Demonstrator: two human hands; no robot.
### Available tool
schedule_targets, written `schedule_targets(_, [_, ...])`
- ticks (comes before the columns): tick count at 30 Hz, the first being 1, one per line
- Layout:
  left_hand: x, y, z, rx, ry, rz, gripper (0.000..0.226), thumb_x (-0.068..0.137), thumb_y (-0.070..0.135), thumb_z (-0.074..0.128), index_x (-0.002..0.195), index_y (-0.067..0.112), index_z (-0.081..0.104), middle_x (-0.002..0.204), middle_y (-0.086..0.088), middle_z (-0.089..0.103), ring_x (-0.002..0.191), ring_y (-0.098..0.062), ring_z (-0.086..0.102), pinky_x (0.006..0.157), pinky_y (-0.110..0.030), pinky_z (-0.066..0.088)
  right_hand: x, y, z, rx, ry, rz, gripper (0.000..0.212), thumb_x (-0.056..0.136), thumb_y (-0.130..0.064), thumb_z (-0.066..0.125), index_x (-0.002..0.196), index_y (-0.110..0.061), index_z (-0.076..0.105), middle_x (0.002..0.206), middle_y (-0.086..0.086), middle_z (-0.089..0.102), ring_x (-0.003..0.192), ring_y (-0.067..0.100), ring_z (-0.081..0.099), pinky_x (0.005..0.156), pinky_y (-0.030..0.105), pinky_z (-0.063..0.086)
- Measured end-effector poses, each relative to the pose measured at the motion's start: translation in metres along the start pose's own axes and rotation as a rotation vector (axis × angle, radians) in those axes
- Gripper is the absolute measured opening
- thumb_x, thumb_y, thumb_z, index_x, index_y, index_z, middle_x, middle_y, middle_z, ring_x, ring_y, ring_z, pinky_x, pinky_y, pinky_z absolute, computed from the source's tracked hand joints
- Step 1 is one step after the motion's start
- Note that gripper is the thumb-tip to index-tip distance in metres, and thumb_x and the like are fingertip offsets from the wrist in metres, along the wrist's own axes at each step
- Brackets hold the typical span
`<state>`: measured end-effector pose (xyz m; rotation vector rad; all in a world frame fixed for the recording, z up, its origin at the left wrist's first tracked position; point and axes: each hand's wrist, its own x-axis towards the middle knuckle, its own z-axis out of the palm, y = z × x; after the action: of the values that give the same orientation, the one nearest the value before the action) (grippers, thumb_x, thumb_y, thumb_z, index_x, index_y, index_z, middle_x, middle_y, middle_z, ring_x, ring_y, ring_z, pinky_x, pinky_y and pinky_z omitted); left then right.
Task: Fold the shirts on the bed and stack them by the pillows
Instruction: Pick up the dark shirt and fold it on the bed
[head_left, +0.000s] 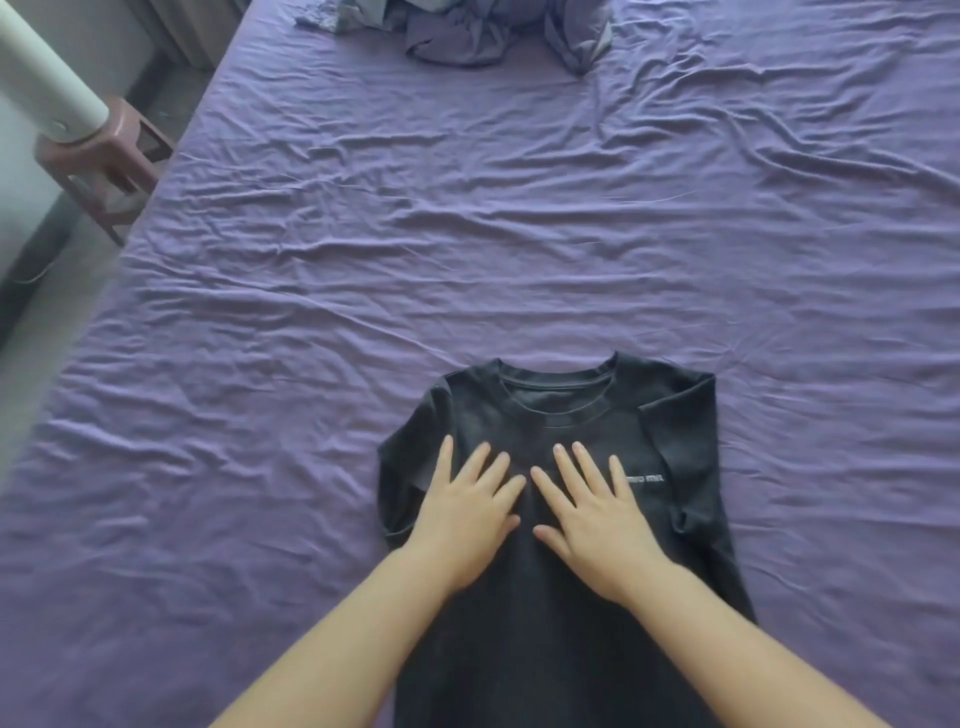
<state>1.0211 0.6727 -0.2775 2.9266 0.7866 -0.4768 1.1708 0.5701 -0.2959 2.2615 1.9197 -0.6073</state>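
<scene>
At far left a pink stool (106, 161) carrying a white cylinder (49, 78), cut off by the frame, stands just beside the bed's edge, where the purple sheet (311, 291) spreads wide and wrinkled. Toward the middle, the left hand (467, 512) and then the right hand (592, 512) press flat, fingers straight and spread, gripping nothing, on the chest of a dark shirt (566, 410) lying near the bed's near edge, its hem cut off below and its small pale lettering unreadable. Crumpled bluish-grey fabric (457, 31) lies well apart at the top, partly out of frame.
</scene>
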Motion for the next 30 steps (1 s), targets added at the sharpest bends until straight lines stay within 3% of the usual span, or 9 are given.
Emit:
schedule_targets(2, [0.006,-0.028,-0.013,-0.037,0.086,-0.103,0.043,0.096,0.040,0.041,0.136,0.025,0.041,0.154,-0.004,0.026,0.144,-0.025,0.012,0.114,-0.054,-0.003,0.003,-0.034,0.005,0.037,0.011,0.064,0.067,0.095,-0.054,0.025,0.150,-0.022,0.003,0.158,0.008,-0.007,0.144,0.028,-0.015,0.113,0.053,-0.009])
schedule_targets(4, [0.013,-0.054,-0.025,-0.137,0.149,-0.291,0.047,0.092,0.035,0.048,0.137,0.023,0.038,0.148,-0.003,0.033,0.139,-0.024,0.023,0.115,-0.048,0.012,0.006,-0.061,0.010,0.073,0.014,0.104,0.067,0.096,-0.053,0.026,0.150,-0.019,0.005,0.158,0.008,-0.005,0.144,0.028,-0.014,0.113,0.053,-0.008])
schedule_targets(9, [0.016,-0.090,-0.035,-0.334,-0.034,-0.554,0.051,0.092,0.038,0.054,0.132,0.014,0.035,0.120,-0.006,0.060,0.114,-0.027,0.053,0.090,-0.037,0.038,0.023,-0.101,0.010,0.132,0.002,0.062,0.060,0.098,-0.048,0.022,0.149,-0.026,0.002,0.158,0.002,-0.007,0.144,0.024,-0.016,0.113,0.053,-0.009])
schedule_targets(13, [0.009,-0.102,-0.027,-0.554,-0.002,-0.553,0.045,0.091,0.018,0.052,0.134,0.019,0.037,0.123,-0.005,0.058,0.113,-0.027,0.054,0.085,-0.037,0.044,0.037,-0.109,0.003,0.132,0.006,0.042,0.060,0.098,-0.046,0.026,0.149,-0.028,0.000,0.158,0.001,-0.008,0.144,0.024,-0.014,0.113,0.053,-0.005])
schedule_targets(16, [0.002,-0.111,-0.021,-0.767,-0.056,-0.338,0.079,0.079,0.004,0.053,0.147,0.024,0.018,0.138,-0.006,0.042,0.125,-0.026,0.043,0.099,-0.040,0.041,0.046,-0.108,-0.003,0.133,0.008,0.064,0.061,0.098,-0.044,0.028,0.149,-0.028,-0.001,0.158,0.001,-0.008,0.144,0.025,-0.013,0.114,0.052,-0.002])
schedule_targets(20, [-0.008,-0.115,-0.005,-0.451,-0.144,-0.136,0.108,0.074,0.012,0.065,0.146,0.041,-0.011,0.154,-0.001,0.005,0.131,-0.026,0.029,0.105,-0.037,0.036,0.051,-0.100,-0.006,0.121,0.027,0.070,0.058,0.099,-0.041,0.026,0.149,-0.028,0.001,0.159,-0.001,-0.005,0.145,0.022,-0.011,0.115,0.048,0.001])
schedule_targets(23, [-0.012,-0.118,0.002,-0.376,0.010,-0.121,0.088,0.076,0.022,0.072,0.143,0.040,0.017,0.151,-0.002,0.006,0.125,-0.023,0.038,0.096,-0.035,0.044,0.060,-0.091,-0.011,0.138,0.039,0.031,0.057,0.100,-0.036,0.027,0.149,-0.030,-0.001,0.158,-0.006,-0.005,0.145,0.018,-0.012,0.116,0.046,0.000])
schedule_targets(26, [-0.014,-0.126,0.007,-0.461,0.114,-0.136,0.042,0.077,0.026,0.072,0.114,0.030,0.054,0.137,0.003,0.028,0.118,-0.017,0.043,0.080,-0.032,0.046,0.081,-0.084,-0.020,0.122,0.013,-0.044,0.055,0.100,-0.037,0.025,0.148,-0.034,-0.002,0.158,-0.009,-0.007,0.145,0.018,-0.013,0.116,0.046,-0.002])
schedule_targets(30, [-0.013,-0.140,0.010,-0.780,0.226,-0.239,0.008,0.081,0.018,0.071,0.088,0.020,0.072,0.108,0.001,0.055,0.100,-0.013,0.055,0.082,-0.027,0.048,0.109,-0.078,-0.025,0.049,0.000,-0.083,0.057,0.098,-0.046,0.024,0.147,-0.038,-0.006,0.158,-0.008,-0.006,0.145,0.017,-0.012,0.116,0.046,-0.004])
